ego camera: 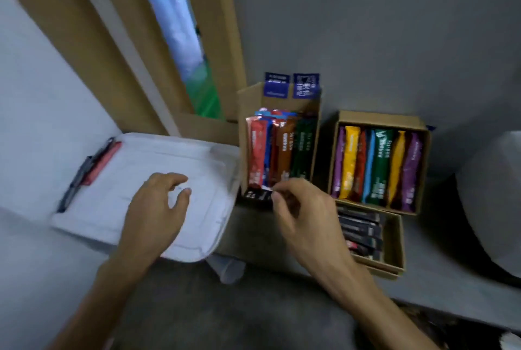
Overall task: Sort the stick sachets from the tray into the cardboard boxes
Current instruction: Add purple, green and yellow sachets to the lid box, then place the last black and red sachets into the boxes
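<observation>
Two hands; right hand (298, 208) pinches a dark sachet (258, 196) at its ten o'clock, inside a cardboard box (243, 124); left hand (158, 203) relaxed, empty, over the tray (127, 169).

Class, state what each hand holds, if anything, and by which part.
Right hand pinches a black sachet by one end; left hand holds nothing, open over the white tray.

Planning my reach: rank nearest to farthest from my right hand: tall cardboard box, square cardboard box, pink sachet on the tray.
1. Tall cardboard box, at right hand pinching dark sachet.
2. Square cardboard box, ahead right.
3. Pink sachet, far left on white tray.
</observation>
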